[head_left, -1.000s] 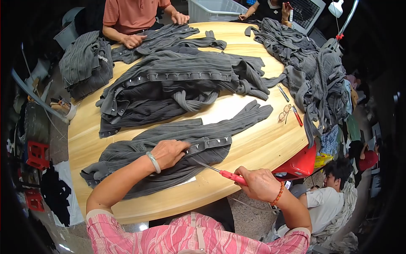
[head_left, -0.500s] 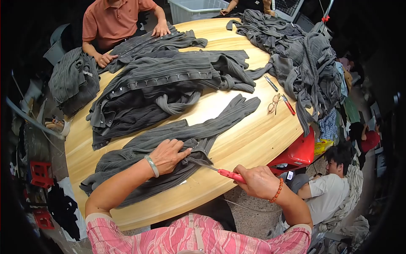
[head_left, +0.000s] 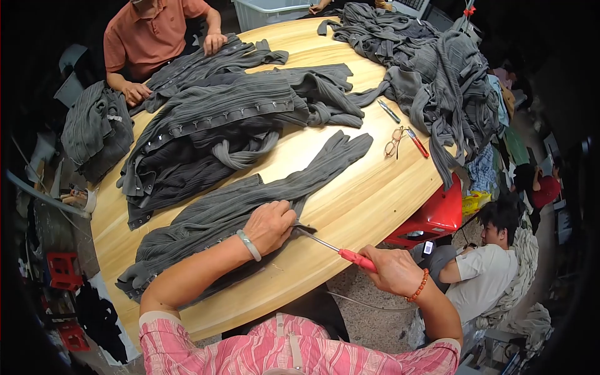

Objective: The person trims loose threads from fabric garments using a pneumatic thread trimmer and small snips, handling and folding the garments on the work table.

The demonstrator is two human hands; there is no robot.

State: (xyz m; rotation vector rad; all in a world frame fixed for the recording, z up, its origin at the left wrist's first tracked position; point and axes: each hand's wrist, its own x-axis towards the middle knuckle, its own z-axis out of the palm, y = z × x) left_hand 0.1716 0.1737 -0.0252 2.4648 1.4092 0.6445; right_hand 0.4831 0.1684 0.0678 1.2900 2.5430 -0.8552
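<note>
Your wood-grained surface (head_left: 353, 203) is bearing a dark ribbed garment (head_left: 215, 209) toward seven o'clock, layered grey garments (head_left: 234, 101) spreading toward eleven, and a tangled heap (head_left: 431, 84) toward two. Near three, eyeglasses (head_left: 390, 149) are lying beside a red-handled tool (head_left: 417, 144), with a slim tool (head_left: 389, 111) resting beyond.

The right hand (head_left: 394, 270) holds a red-handled tool (head_left: 358, 259); the left (head_left: 270, 226) touches a dark grey garment (head_left: 215, 209).

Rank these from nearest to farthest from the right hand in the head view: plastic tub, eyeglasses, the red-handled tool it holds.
1. Red-handled tool: in the right hand.
2. Eyeglasses: on the table, toward the right.
3. Plastic tub: beyond the far edge.
</note>
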